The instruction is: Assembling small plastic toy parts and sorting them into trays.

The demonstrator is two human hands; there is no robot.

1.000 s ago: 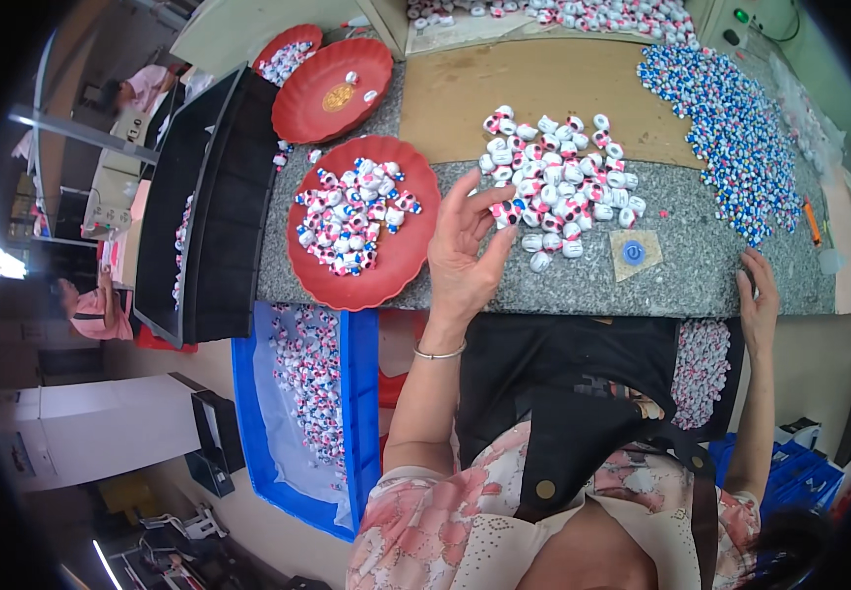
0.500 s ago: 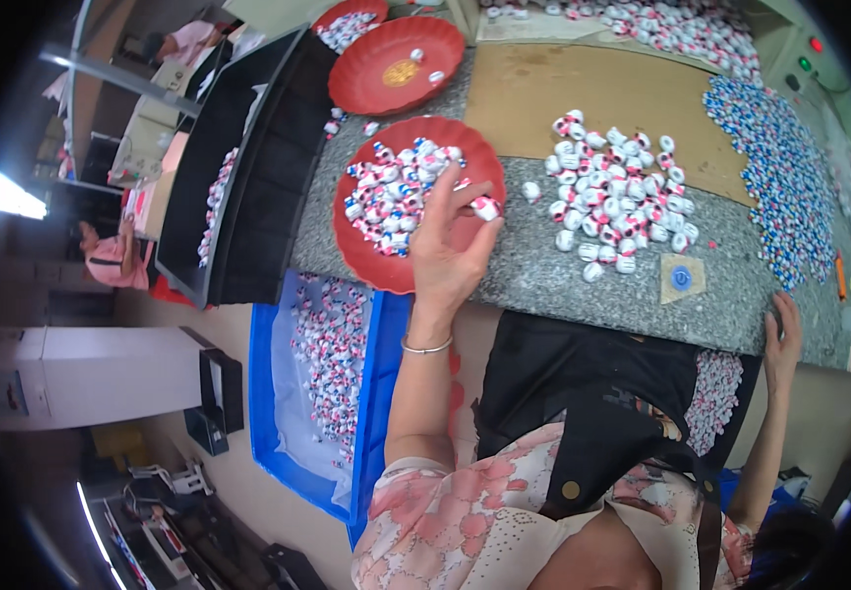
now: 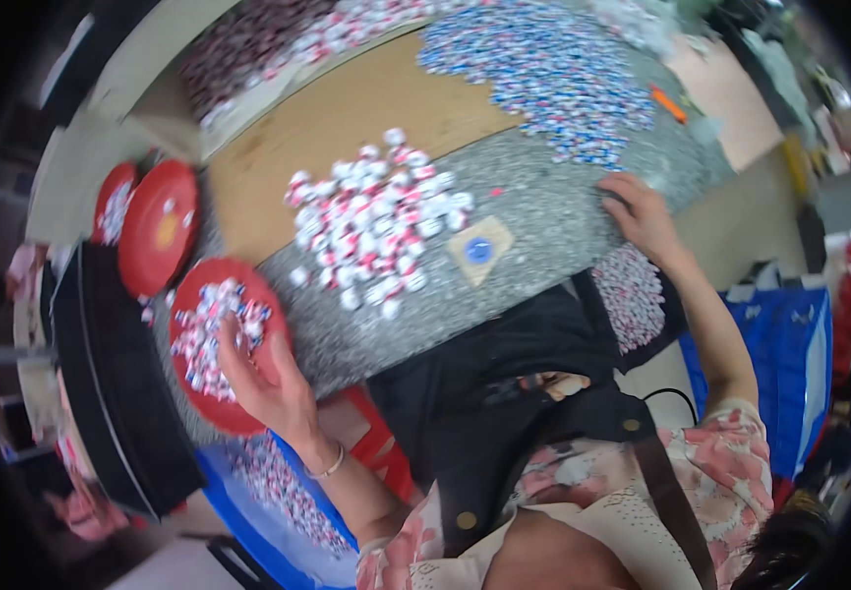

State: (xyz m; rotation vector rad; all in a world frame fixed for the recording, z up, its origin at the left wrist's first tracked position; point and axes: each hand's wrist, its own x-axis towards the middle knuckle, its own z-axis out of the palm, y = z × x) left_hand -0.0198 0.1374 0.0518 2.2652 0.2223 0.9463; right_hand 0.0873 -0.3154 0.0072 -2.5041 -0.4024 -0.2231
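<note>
My left hand (image 3: pixel 273 388) is over the near red scalloped plate (image 3: pixel 245 425), thumb and fingers apart, with no piece visible between them. That plate holds a heap of small round white pieces (image 3: pixel 211 339) with pink and blue parts. At the tabletop's right front, my right hand (image 3: pixel 639 213) lies with loosely bent, parted fingers, holding nothing visible. Just beyond its fingertips spreads a wide layer of tiny blue-and-white pieces (image 3: pixel 553 74). Between my hands is a loose pile of white-and-pink round pieces (image 3: pixel 371 221), beside a pale patch with a blue disc (image 3: pixel 478 252).
Two more red plates (image 3: pixel 175 202) stand at the far left, near a black bin (image 3: pixel 116 383). Below is a blue lined crate (image 3: pixel 214 472) of pieces. An orange tool (image 3: pixel 669 104) lies at the right. A blue bag (image 3: pixel 774 364) is beside my right arm.
The view has swung right and tilted. My left hand has parted its fingers over the plate; the round piece it pinched is no longer visible there. My right hand stays by the blue-and-white pieces.
</note>
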